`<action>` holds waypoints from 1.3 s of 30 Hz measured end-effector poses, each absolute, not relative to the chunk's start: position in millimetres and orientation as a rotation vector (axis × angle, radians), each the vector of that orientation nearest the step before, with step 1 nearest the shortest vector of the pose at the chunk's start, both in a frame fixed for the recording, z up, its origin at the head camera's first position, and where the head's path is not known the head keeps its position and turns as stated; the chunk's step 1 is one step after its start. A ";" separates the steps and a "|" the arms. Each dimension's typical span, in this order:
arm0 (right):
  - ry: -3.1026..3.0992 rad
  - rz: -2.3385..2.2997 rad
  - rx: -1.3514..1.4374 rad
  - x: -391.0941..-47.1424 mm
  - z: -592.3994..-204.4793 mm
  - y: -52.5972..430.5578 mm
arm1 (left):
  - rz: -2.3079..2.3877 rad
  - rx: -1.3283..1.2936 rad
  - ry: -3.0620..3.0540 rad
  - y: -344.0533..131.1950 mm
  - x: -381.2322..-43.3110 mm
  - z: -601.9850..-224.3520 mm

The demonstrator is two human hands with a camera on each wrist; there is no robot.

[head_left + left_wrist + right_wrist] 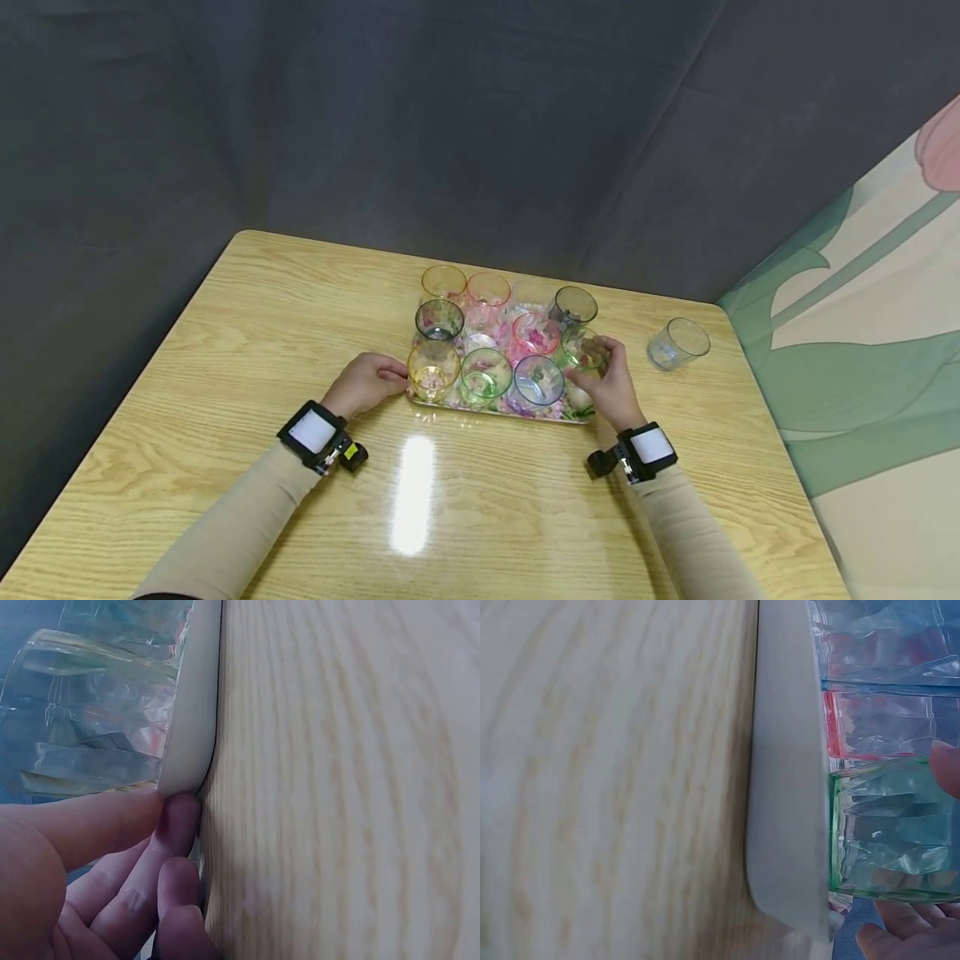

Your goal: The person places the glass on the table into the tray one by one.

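A flowered tray (498, 411) with a pale rim carries several clear coloured glasses. My left hand (363, 383) is at the tray's front left corner; in the left wrist view its thumb and index finger pinch the rim (191, 712). Beside that hand stands a yellow-rimmed glass (433, 371). My right hand (611, 387) holds a green glass (580, 346) at the tray's right side. In the right wrist view the thumb lies on one side of this green glass (892, 832), the other fingers on the opposite side. A blue glass (538, 382) and a red glass (536, 333) stand nearby.
A separate clear glass (678, 343) sits on the wooden table (510, 500), right of the tray. Along the tray's back are an amber glass (443, 283), a pink glass (488, 292) and a dark grey glass (575, 306). A dark curtain (450, 125) hangs behind the table.
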State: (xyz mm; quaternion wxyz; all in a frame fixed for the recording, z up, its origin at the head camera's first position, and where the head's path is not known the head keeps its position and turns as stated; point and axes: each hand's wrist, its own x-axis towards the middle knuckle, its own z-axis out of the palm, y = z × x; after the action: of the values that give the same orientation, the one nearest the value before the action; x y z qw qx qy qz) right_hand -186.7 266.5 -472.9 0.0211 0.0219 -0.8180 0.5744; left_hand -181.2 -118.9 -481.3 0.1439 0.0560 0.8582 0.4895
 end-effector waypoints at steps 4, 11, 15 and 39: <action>-2.561 1.735 0.052 -190.3 -473.9 265.7 | 1.434 0.196 2.472 -118.8 -179.8 -479.6; -2.577 1.685 0.034 -195.4 -476.1 266.0 | 1.404 0.141 2.473 -116.6 -181.0 -481.2; -2.578 1.698 0.039 -193.6 -470.1 263.7 | 1.403 0.136 2.473 -116.4 -181.3 -481.7; -2.445 1.666 0.015 -177.8 -462.9 286.3 | 1.401 0.111 2.470 -116.2 -180.8 -480.1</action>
State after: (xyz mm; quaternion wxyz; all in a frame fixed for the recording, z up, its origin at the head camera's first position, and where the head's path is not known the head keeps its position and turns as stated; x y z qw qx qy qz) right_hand -177.8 286.3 -462.9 0.0911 0.0050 -0.8229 0.5608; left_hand -180.8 -116.2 -480.1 0.1492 0.0385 0.8594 0.4876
